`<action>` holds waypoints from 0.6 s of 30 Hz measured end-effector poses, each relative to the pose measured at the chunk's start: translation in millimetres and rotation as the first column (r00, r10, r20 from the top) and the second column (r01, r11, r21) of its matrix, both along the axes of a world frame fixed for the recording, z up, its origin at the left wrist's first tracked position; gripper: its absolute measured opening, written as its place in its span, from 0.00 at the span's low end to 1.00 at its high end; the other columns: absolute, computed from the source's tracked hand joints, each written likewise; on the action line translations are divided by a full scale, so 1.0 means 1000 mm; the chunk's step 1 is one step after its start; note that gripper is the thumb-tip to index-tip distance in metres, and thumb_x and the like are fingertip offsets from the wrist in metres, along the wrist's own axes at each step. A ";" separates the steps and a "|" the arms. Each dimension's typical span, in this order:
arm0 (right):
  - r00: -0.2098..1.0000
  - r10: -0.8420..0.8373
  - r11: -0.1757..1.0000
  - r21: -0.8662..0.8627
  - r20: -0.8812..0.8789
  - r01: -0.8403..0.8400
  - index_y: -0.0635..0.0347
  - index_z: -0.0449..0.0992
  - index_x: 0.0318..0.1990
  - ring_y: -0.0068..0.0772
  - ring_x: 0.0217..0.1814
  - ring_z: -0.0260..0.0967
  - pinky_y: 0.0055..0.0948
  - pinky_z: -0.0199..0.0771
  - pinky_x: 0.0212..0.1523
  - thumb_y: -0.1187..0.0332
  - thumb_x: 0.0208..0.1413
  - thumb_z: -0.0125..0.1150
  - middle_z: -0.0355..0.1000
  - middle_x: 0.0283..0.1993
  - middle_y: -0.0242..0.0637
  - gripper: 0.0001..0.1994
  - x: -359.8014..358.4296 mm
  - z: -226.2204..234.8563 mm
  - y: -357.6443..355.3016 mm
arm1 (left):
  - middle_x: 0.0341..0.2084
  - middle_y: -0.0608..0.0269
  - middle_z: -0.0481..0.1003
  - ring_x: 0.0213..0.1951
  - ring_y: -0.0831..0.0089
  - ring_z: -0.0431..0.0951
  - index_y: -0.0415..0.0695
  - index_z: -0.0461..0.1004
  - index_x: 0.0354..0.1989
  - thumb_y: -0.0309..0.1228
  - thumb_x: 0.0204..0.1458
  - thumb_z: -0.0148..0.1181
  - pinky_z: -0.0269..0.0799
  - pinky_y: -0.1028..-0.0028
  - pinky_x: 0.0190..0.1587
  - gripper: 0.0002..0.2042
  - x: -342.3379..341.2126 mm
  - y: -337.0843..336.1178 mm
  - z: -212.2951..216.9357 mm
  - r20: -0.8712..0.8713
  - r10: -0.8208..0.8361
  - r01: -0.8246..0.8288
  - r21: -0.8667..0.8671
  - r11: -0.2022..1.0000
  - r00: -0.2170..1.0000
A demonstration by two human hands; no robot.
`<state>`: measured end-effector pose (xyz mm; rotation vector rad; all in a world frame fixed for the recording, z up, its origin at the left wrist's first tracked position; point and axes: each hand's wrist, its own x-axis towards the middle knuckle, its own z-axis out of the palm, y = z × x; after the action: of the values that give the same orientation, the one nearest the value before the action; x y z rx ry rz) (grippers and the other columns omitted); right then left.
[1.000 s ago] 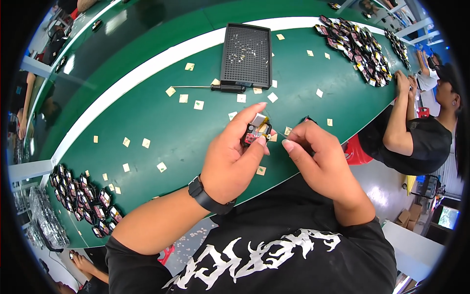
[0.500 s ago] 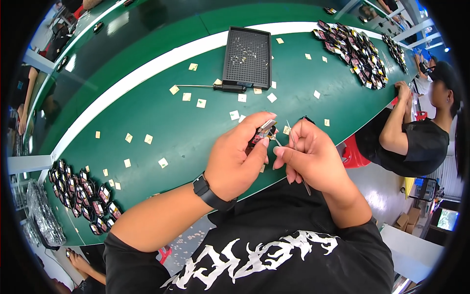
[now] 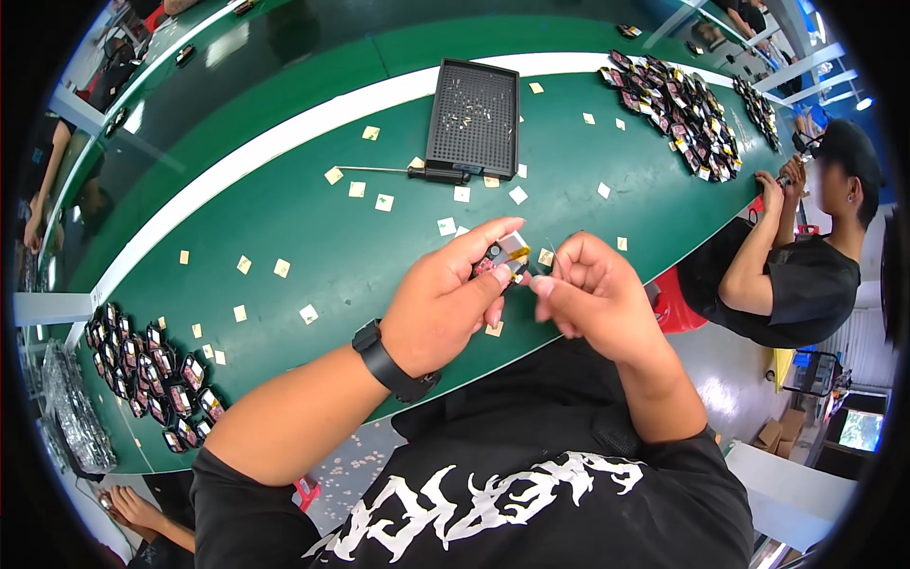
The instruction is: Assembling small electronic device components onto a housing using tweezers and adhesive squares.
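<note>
pinching a small rectangular electronic part with a pale yellow face and a red-and-black end (image 3: 504, 255), the left hand (image 3: 444, 308) holds it just above the near edge of the long green counter (image 3: 313, 237), thumb and forefinger closed on its sides. the part's long axis runs from lower left to upper right, its pale end aimed away from the person and toward the right, its red-and-black end tucked toward the left palm. the right hand (image 3: 595, 296) sits just beside it, fingertips pressed together against the part's near end, pinching what looks like a fine thin wire (image 3: 553, 254); it is too small to make out clearly. a black wristband (image 3: 391, 363) circles the left wrist.

farther back on the counter lies a black perforated rectangular tray (image 3: 473, 118), with a slim black-handled tool (image 3: 417, 172) lying just in front of it. small square pale paper tags (image 3: 356, 189) are scattered about the green surface. clusters of small dark parts (image 3: 152, 375) lie at the near left and at the far right. another person in black (image 3: 791, 275) sits at the right.
</note>
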<state>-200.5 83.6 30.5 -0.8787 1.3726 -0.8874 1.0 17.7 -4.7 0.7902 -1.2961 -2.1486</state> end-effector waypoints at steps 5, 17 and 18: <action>0.997 -0.072 0.963 -0.257 0.037 0.079 0.62 0.70 0.47 0.07 0.24 0.60 0.14 0.55 0.24 0.76 0.60 0.66 0.70 0.25 0.23 0.11 -0.010 -0.004 -0.001 | 0.30 0.62 0.75 0.25 0.78 0.75 0.35 0.63 0.69 0.24 0.66 0.47 0.72 0.75 0.30 0.22 -0.001 0.004 -0.001 0.073 -0.010 0.023 -0.188 0.982 0.997; 0.916 -0.072 0.934 -0.348 -0.395 -0.077 0.65 0.80 0.42 0.09 0.22 0.59 0.18 0.58 0.22 0.75 0.58 0.69 0.72 0.23 0.27 0.07 0.008 -0.009 0.003 | 0.33 0.62 0.75 0.28 0.80 0.74 0.36 0.65 0.62 0.20 0.64 0.47 0.74 0.77 0.34 0.18 -0.003 0.009 -0.006 0.155 0.058 0.017 -0.440 0.898 0.986; 0.923 -0.075 0.940 -0.336 -0.377 -0.061 0.65 0.79 0.39 0.09 0.21 0.58 0.18 0.57 0.21 0.75 0.58 0.69 0.71 0.22 0.26 0.05 0.009 -0.007 0.005 | 0.33 0.62 0.75 0.28 0.80 0.74 0.36 0.65 0.62 0.20 0.64 0.47 0.74 0.77 0.34 0.18 -0.003 0.009 -0.008 0.154 0.060 0.014 -0.439 0.898 0.986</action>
<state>-191.5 89.1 23.4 -1.3749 1.5811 -1.0136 -2.3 26.7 -12.9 0.7922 -1.7637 -1.6965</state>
